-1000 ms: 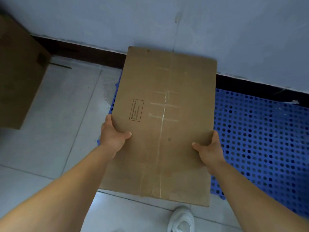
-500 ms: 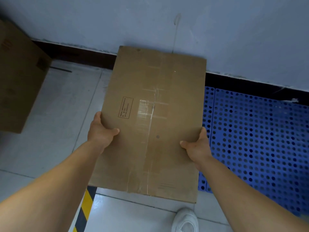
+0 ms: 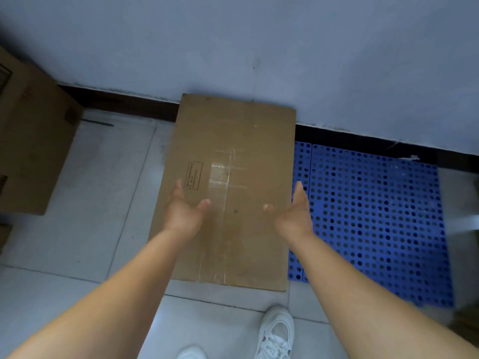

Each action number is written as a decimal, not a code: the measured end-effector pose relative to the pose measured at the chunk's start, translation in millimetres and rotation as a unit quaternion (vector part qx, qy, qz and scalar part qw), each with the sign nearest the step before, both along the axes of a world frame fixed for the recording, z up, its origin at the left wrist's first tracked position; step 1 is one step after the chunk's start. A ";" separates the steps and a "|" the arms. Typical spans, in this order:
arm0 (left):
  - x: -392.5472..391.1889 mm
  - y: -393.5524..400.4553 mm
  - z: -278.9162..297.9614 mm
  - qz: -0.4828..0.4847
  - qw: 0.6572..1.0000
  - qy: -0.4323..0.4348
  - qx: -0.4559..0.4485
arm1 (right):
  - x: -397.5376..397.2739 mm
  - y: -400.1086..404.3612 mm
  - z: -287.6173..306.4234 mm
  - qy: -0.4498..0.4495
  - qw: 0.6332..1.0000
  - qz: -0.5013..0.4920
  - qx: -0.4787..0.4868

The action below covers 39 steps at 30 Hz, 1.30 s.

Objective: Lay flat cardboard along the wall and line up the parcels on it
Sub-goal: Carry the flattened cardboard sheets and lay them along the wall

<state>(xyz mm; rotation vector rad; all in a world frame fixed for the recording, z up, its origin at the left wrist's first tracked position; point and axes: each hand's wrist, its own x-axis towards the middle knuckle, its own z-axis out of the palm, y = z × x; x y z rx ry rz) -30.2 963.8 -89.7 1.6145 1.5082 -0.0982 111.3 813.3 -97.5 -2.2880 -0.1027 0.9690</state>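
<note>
A flat brown cardboard sheet (image 3: 241, 156) with clear tape and a small printed label lies on the grey tiled floor, its far edge against the wall's dark skirting. Its right edge overlaps the left side of a blue perforated plastic mat (image 3: 373, 216). My left hand (image 3: 182, 211) hovers over the sheet's left part, fingers straight, holding nothing. Over the sheet's right edge my right hand (image 3: 294, 213) is likewise open and empty. No parcels stand on the sheet.
A large brown cardboard box (image 3: 31, 151) stands at the left near the wall. The blue-grey wall (image 3: 259, 47) runs across the top. My white shoes (image 3: 277, 332) are on the tiles just in front of the sheet.
Both hands have let go of the cardboard sheet, which has dropped flat to the floor against the wall. My fingers have opened and the hands have lifted clear of its edges.
</note>
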 end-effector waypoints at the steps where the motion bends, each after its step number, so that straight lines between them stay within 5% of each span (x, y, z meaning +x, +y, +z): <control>1: 5.9 -8.7 17.9 -0.010 1.000 -0.007 -0.005 | -2.0 -3.6 19.0 -0.004 1.000 -0.001 0.007; 9: 41.5 -71.0 172.4 -0.133 0.986 -0.104 0.007 | -11.1 -57.7 171.5 -0.051 0.998 -0.047 0.000; 21: 72.0 -197.2 347.7 -0.347 0.921 -0.176 -0.007 | -36.6 -198.2 365.1 -0.088 0.955 -0.283 0.014; 39: 186.5 -426.0 437.6 -0.567 0.797 -0.208 -0.018 | 8.1 -445.7 456.7 -0.144 0.871 -0.470 -0.002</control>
